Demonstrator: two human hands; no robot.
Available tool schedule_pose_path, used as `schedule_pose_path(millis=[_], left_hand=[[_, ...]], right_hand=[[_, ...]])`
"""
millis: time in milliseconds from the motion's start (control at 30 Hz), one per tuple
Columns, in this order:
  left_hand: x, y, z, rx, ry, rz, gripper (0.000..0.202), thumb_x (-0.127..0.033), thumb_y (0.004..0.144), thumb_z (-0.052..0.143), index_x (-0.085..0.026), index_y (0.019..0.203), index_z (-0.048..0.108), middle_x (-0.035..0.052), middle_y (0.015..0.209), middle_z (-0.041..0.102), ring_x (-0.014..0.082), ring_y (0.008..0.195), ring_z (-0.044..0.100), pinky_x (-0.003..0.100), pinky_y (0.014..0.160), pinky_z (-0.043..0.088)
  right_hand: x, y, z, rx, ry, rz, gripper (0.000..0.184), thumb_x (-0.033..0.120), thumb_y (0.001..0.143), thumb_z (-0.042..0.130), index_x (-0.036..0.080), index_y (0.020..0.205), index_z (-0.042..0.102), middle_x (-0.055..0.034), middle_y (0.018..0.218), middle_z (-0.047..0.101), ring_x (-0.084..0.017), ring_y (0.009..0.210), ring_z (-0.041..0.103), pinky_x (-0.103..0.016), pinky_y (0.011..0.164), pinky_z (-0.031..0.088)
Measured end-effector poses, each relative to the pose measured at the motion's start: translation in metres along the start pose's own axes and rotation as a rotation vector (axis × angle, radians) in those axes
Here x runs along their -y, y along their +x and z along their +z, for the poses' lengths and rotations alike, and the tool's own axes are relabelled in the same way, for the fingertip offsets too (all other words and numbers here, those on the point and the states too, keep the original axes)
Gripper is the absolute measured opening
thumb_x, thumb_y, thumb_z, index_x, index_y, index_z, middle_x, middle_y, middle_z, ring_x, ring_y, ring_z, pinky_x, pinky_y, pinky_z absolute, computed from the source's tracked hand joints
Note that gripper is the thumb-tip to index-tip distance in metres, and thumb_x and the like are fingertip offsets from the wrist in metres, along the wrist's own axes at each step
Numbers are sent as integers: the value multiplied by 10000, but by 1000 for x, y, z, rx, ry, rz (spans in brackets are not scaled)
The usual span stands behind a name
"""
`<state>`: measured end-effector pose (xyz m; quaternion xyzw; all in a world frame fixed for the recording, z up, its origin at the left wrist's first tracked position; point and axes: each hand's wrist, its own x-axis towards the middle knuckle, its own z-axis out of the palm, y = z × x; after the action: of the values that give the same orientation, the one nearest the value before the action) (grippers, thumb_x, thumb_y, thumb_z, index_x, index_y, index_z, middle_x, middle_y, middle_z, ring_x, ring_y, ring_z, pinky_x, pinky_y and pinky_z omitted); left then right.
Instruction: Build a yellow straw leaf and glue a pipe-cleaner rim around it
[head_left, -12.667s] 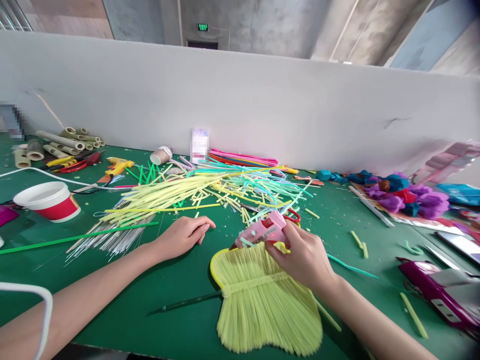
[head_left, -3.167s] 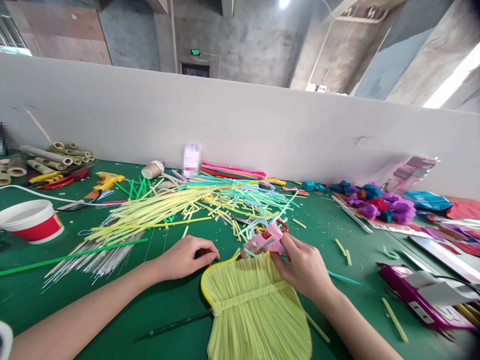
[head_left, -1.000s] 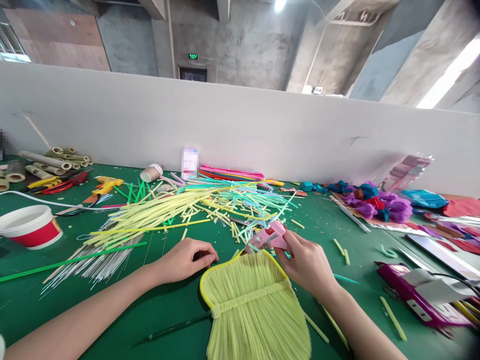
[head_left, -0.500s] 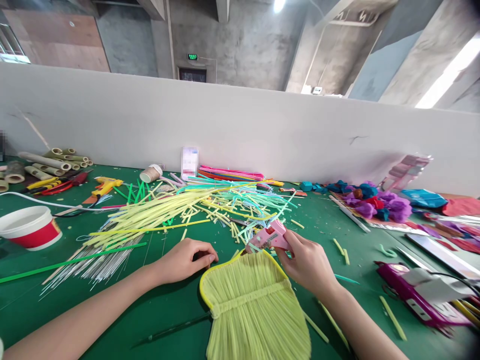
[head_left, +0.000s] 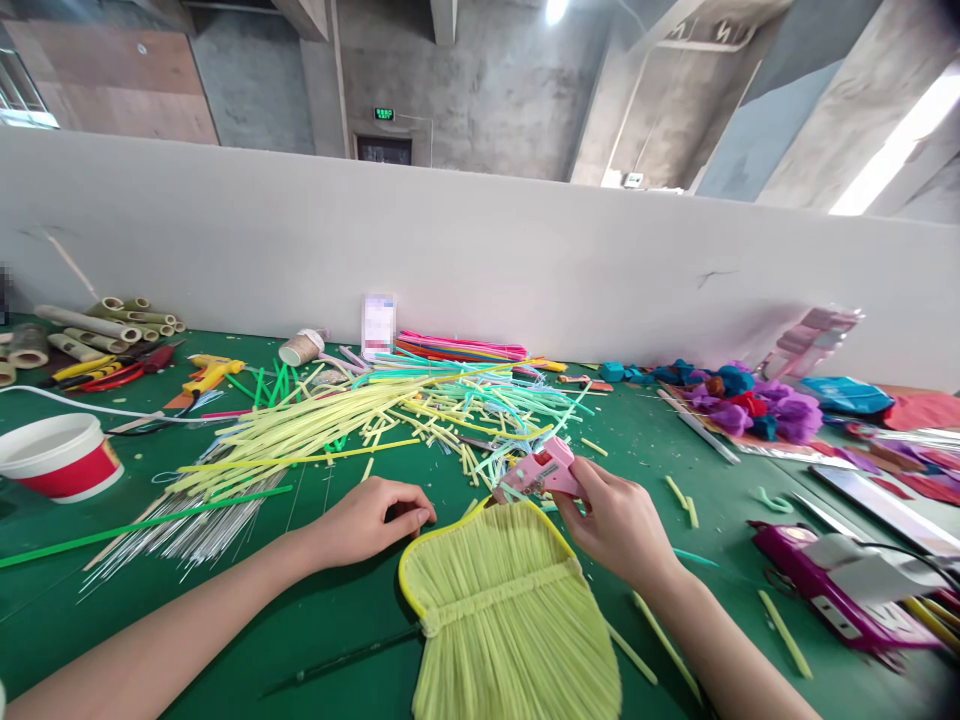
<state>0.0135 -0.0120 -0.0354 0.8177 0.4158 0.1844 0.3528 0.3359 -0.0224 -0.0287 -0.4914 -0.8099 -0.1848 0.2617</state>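
A yellow-green fan-shaped piece [head_left: 510, 600], made of fuzzy chenille stems with a bright yellow rim and a crosswise band, lies in front of me. A dark thin stick [head_left: 345, 660] points left from its band. My left hand [head_left: 379, 518] is closed at the fan's upper left rim, thumb and forefinger together; the exact contact is hard to see. My right hand [head_left: 619, 525] grips a small pink tool that looks like a mini hair straightener [head_left: 541, 470]. The tool's front end is at the fan's upper rim, its jaws partly hidden.
Yellow and teal chenille stems [head_left: 300, 425] lie heaped beyond the hands, wires [head_left: 202, 530] beside them. On the left are a paper cup [head_left: 64, 455], a yellow glue gun [head_left: 212, 373] and bamboo pieces [head_left: 112, 325]. A purple power strip [head_left: 832, 600] is at right; a phone [head_left: 379, 325] stands behind.
The pink tool and my right hand have shifted very slightly. My left hand and the fan look the same.
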Motion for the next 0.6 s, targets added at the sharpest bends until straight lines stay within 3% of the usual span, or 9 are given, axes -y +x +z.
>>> schedule_pose_path(millis=[600], left_hand=[[0, 1, 0, 0, 4, -3, 323, -407, 955, 488, -195, 990, 729, 37, 895, 738, 165, 739, 620, 235, 639, 413]], right_hand=[[-3, 0, 1, 14, -9, 22, 132, 258, 885, 463, 219, 760, 445, -1, 677, 619, -123, 488, 531, -235, 467, 271]])
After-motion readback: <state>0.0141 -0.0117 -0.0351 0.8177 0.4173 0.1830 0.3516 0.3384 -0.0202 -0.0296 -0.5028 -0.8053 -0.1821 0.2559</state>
